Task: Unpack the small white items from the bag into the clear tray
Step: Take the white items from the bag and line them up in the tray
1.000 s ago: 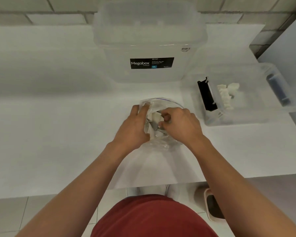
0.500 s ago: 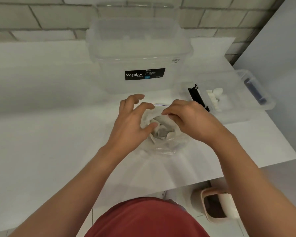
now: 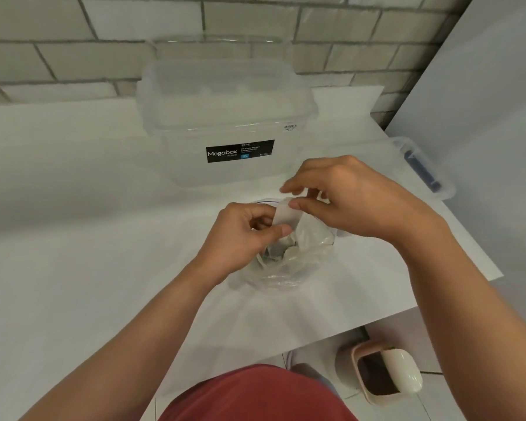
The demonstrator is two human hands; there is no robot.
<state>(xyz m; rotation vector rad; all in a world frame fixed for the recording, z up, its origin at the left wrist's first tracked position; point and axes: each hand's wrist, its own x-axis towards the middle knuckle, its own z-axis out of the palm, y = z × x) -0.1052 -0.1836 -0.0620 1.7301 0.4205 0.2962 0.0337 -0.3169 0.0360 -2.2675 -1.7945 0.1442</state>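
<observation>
- Fingers (image 3: 257, 212) of the left hand (image 3: 240, 238) were curled, thumb pressed toward forefinger, pinching the left rim of the bag (image 3: 298, 264). This hold looked like the anchor, and it needed to sit low on the counter (image 3: 88, 268) so the mouth gaped.
- The bag sat crumpled just in front of the person, with pale, greyish contents dimly visible inside it.
- At the mouth a white piece (image 3: 286, 212) stood up between both hands; whether it was an item or a fold of plastic could not be told.
- The right hand (image 3: 356, 199) pinched its top between thumb and forefinger, the other fingers loosely bent. A straight upward pull would likely free it without dragging the bag along.
- The clear tray (image 3: 447, 186) lay to the right, mostly hidden behind that hand, so the carry called for a rightward lift over its near wall.
</observation>
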